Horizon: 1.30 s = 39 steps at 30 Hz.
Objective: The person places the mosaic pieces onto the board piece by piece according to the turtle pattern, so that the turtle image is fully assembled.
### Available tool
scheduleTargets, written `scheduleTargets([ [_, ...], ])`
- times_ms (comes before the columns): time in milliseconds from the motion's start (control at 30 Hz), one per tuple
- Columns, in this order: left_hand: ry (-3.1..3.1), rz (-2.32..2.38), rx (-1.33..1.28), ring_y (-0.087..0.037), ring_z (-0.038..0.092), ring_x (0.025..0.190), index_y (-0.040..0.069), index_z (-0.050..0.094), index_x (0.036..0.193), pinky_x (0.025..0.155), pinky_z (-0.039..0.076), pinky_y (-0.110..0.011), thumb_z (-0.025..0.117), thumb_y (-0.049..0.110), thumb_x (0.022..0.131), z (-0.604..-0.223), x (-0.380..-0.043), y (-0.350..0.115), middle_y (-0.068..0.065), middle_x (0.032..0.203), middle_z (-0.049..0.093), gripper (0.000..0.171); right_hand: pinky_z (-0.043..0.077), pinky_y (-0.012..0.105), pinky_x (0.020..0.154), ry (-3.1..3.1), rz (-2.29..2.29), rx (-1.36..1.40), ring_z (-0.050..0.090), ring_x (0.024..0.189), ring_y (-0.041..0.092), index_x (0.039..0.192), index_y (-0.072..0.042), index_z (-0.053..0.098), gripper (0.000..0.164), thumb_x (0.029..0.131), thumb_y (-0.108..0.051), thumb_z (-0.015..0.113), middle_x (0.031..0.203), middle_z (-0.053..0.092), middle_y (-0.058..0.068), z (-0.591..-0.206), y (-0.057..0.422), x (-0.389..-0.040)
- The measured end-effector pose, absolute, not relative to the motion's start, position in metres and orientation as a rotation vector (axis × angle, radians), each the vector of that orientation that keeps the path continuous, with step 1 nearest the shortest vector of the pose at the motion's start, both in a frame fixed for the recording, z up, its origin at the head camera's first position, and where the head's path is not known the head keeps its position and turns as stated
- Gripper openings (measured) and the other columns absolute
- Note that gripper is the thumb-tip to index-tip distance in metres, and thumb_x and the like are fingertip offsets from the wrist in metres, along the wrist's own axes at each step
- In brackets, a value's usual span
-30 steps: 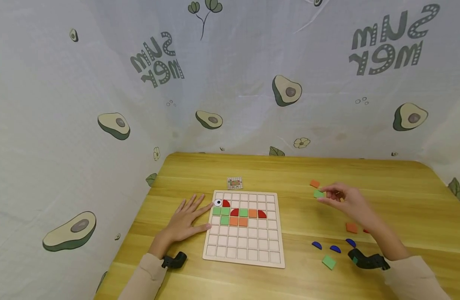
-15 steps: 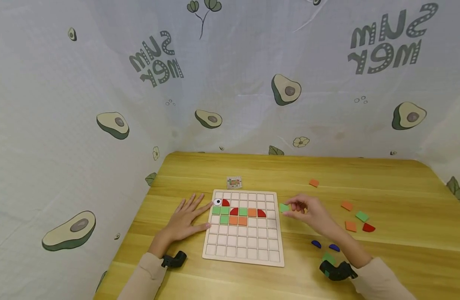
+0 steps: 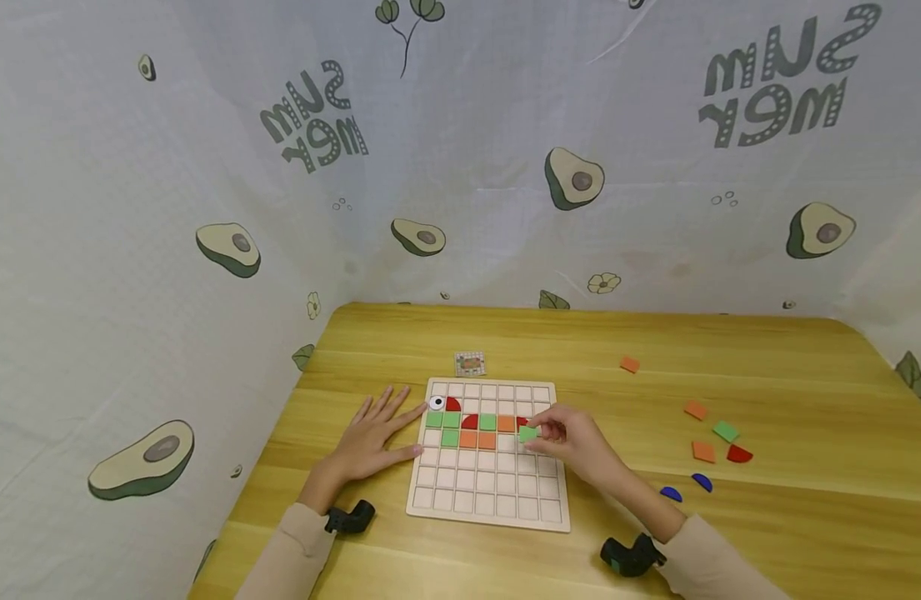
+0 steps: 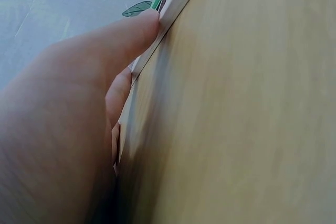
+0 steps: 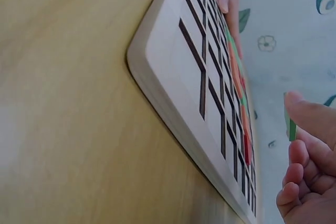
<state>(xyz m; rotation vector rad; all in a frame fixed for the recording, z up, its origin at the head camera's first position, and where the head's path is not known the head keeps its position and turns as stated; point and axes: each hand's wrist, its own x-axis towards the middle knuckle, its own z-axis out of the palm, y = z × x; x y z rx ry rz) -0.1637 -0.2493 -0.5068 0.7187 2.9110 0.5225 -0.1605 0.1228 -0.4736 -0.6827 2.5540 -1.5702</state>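
grid board [image 3: 486,492] holds coloured pieces [image 3: 488,422] | right grip [image 3: 582,444] pinches green tile [image 3: 528,435] (above board) | left grip [image 3: 368,442] released

From my feed: pale whitish cloth [image 3: 490,108] hangs behind and along the left of the bench [image 3: 400,333], the two sides meeting in a soft corner. I see printed halved avocados [image 3: 575,179], small cream flowers [image 3: 603,283], dark green leaves [image 3: 553,300], and a thin-stemmed sprig [image 3: 407,50] near the top. Grey "SUM MER" lettering [image 3: 769,117] shows twice, mirrored. I note creases and a few faint stains low down on the cloth. Bench is yellowish wood, grain mostly side to side, rounded far corners, back edge close against the cloth. Light looks soft and even to me, cooler grey-blue up the middle, paler at the left. Both wrist feeds catch the same wood and print.
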Motion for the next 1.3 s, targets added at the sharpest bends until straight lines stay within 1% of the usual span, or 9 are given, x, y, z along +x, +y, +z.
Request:
scheduleTargets([
  [267, 2.903, 0.522, 0.713, -0.029, -0.001, 0.152, 0.038, 0.025, 0.158, 0.119, -0.003, -0.056, 0.049, 0.063, 0.097, -0.505, -0.164, -0.249, -0.002, 0.167, 0.007, 0.071, 0.039, 0.021, 0.055, 2.551, -1.563, -0.727, 0.044, 0.065, 0.009, 0.092, 0.003, 0.072, 0.019, 0.080, -0.005, 0.083, 0.073, 0.052, -0.002, -0.480, 0.106, -0.161],
  [533, 2.912, 0.521, 0.717, -0.030, 0.000, 0.152, 0.038, 0.025, 0.158, 0.119, -0.002, -0.056, 0.049, 0.063, 0.097, -0.505, -0.165, -0.249, -0.002, 0.167, 0.007, 0.071, 0.036, 0.021, 0.054, 2.562, -1.511, -0.696, 0.042, 0.063, 0.009, 0.094, 0.004, 0.072, 0.020, 0.080, -0.005, 0.083, 0.073, 0.052, -0.002, -0.485, 0.097, -0.163],
  [767, 2.910, 0.520, 0.720, -0.030, 0.000, 0.152, 0.038, 0.026, 0.158, 0.119, -0.002, -0.057, 0.049, 0.063, 0.096, -0.505, -0.163, -0.250, -0.003, 0.167, 0.008, 0.070, 0.033, 0.020, 0.054, 2.576, -1.494, -0.711, 0.040, 0.062, 0.008, 0.093, 0.001, 0.073, 0.017, 0.080, -0.005, 0.083, 0.072, 0.050, -0.001, -0.489, 0.092, -0.163],
  [1033, 2.913, 0.536, 0.715, -0.030, 0.000, 0.152, 0.039, 0.025, 0.158, 0.119, -0.002, -0.057, 0.049, 0.063, 0.097, -0.507, -0.163, -0.250, -0.002, 0.167, 0.007, 0.070, 0.033, 0.020, 0.053, 2.585, -1.481, -0.715, 0.040, 0.062, 0.008, 0.094, 0.001, 0.074, 0.018, 0.079, -0.004, 0.084, 0.072, 0.051, 0.000, -0.491, 0.090, -0.164],
  [1300, 2.913, 0.526, 0.711, -0.029, -0.001, 0.152, 0.039, 0.025, 0.158, 0.119, -0.003, -0.056, 0.049, 0.064, 0.096, -0.508, -0.164, -0.250, -0.001, 0.167, 0.006, 0.071, 0.035, 0.020, 0.053, 2.579, -1.495, -0.711, 0.041, 0.062, 0.008, 0.094, 0.001, 0.074, 0.020, 0.077, -0.004, 0.085, 0.072, 0.053, 0.005, -0.493, 0.090, -0.165],
])
